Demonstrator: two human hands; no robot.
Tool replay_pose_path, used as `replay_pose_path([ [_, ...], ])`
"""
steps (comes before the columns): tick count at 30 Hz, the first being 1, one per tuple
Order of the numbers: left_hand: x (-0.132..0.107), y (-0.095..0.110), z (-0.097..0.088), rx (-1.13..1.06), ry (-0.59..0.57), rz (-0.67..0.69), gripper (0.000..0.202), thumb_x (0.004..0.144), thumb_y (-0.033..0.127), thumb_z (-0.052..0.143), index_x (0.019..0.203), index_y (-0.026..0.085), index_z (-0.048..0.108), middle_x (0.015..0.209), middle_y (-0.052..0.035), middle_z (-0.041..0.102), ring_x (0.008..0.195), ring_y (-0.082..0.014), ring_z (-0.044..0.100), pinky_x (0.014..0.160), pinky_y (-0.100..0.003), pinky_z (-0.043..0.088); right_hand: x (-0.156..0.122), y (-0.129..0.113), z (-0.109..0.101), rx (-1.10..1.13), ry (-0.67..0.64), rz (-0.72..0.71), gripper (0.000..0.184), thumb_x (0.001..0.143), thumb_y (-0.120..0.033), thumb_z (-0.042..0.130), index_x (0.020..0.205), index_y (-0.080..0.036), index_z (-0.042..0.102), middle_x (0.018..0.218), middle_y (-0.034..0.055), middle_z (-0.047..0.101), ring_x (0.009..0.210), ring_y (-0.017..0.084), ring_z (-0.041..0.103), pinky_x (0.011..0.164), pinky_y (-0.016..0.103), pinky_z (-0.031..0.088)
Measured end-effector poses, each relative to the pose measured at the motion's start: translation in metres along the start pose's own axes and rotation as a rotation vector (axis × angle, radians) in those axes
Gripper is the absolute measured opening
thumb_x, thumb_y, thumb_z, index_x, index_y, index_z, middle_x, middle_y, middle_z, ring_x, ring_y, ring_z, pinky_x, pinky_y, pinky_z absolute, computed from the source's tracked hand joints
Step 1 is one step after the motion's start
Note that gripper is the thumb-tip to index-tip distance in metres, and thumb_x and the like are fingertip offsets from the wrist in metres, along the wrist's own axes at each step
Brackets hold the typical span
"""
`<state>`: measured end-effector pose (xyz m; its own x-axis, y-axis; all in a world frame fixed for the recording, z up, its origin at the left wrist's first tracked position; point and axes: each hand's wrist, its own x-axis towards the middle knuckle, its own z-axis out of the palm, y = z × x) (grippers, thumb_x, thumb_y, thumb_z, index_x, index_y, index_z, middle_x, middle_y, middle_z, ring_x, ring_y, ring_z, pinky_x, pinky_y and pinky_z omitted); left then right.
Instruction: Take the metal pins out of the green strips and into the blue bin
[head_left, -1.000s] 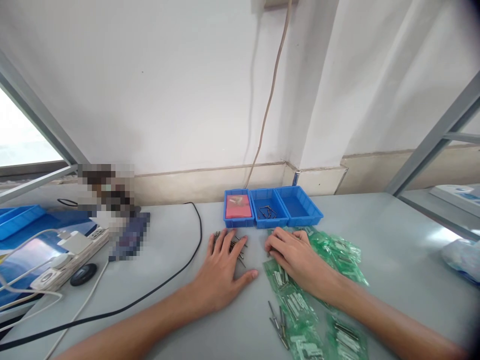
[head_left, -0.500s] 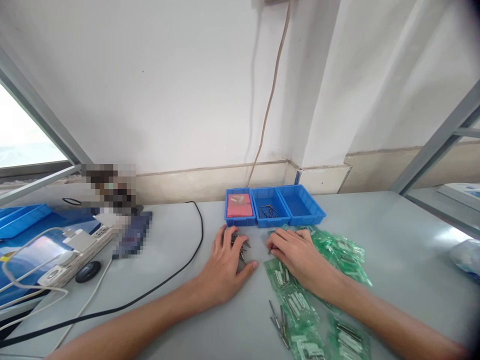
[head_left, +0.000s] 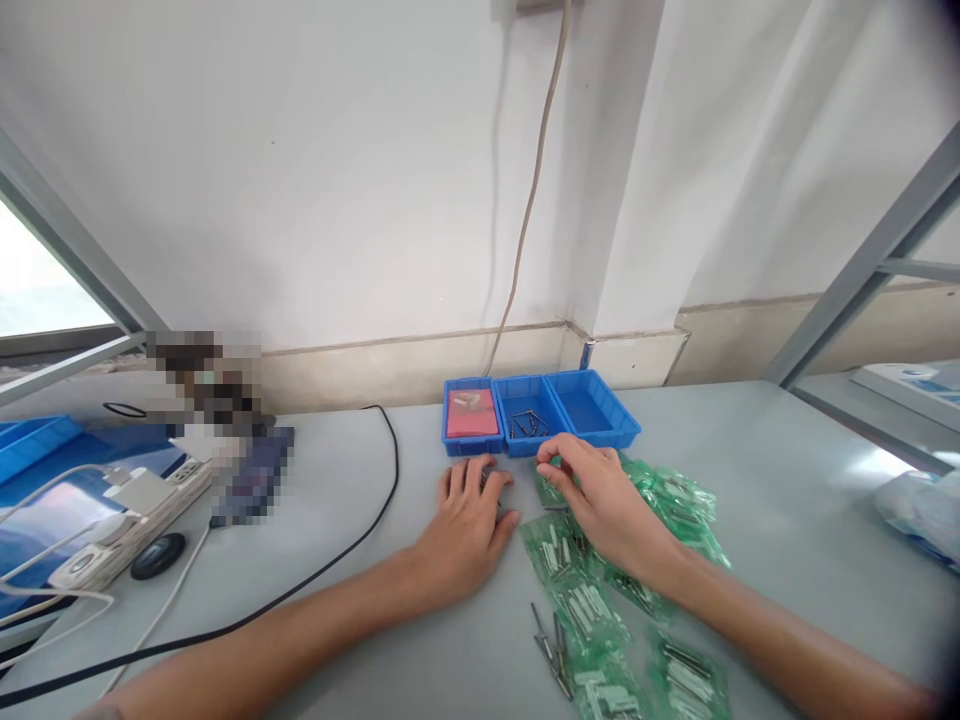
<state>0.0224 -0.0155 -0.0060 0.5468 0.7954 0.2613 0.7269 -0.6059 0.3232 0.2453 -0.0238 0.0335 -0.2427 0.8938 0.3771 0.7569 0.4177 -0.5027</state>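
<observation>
On the counter (head_left: pixel 420 660), pins (head_left: pixel 485 481) could scatter if my loosely cupped left hand (head_left: pixel 463 525) slips; whether my right hand (head_left: pixel 592 490) grips anything is unclear.

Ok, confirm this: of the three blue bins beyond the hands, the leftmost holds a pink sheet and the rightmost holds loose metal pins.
Not quite: the head view shows the loose metal pins in the middle bin, not the rightmost bin. The leftmost bin does hold a pink sheet.

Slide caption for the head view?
Left hand and right hand near loose metal pins and green bags, three blue bins behind.
</observation>
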Motion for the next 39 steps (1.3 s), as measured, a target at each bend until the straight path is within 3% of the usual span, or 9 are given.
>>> replay_pose_path([
  [6,0.005,-0.002,-0.01,0.053,-0.013,0.043,0.031,0.107,0.036,0.057,0.136,0.025,0.055,0.142,-0.0119,0.053,0.131,-0.0339,0.049,0.111,-0.059,0.038,0.003,0.004,-0.004,0.214,0.098,0.11,0.018,0.11,-0.036,0.046,0.101,-0.027,0.059,0.093,0.0017,0.072,0.081,0.023,0.063,0.077,0.036,0.048],
  [12,0.005,-0.013,-0.015,0.098,0.015,0.014,0.04,0.104,0.051,0.059,0.136,0.027,0.058,0.141,-0.0126,0.053,0.13,-0.0369,0.049,0.107,-0.062,0.036,0.005,0.009,-0.002,0.416,0.154,0.189,0.021,0.108,-0.043,0.049,0.107,-0.026,0.061,0.097,0.003,0.07,0.085,0.022,0.063,0.076,0.035,0.052],
  [17,0.005,-0.014,-0.014,0.015,0.001,-0.021,0.036,0.104,0.047,0.062,0.134,0.027,0.058,0.139,-0.0113,0.054,0.129,-0.0352,0.048,0.104,-0.057,0.039,0.007,0.013,-0.001,0.486,0.209,0.225,0.021,0.106,-0.045,0.052,0.112,-0.027,0.063,0.094,0.0027,0.066,0.08,0.022,0.06,0.071,0.035,0.052],
  [31,0.011,-0.017,-0.016,-0.042,-0.034,0.084,0.015,0.105,0.035,0.062,0.114,0.023,0.058,0.121,-0.0068,0.058,0.11,-0.0286,0.051,0.092,-0.045,0.041,0.011,0.009,-0.008,0.57,0.232,0.276,0.03,0.101,-0.05,0.057,0.112,-0.025,0.07,0.087,0.0036,0.067,0.066,0.019,0.055,0.063,0.034,0.052],
  [39,0.01,-0.016,-0.016,-0.036,-0.035,0.082,0.013,0.104,0.033,0.062,0.111,0.023,0.057,0.12,-0.0065,0.058,0.11,-0.0288,0.051,0.091,-0.045,0.039,0.011,0.011,-0.009,0.682,0.173,0.34,0.031,0.104,-0.05,0.056,0.113,-0.026,0.072,0.07,-0.0018,0.051,0.067,0.019,0.048,0.065,0.031,0.042],
])
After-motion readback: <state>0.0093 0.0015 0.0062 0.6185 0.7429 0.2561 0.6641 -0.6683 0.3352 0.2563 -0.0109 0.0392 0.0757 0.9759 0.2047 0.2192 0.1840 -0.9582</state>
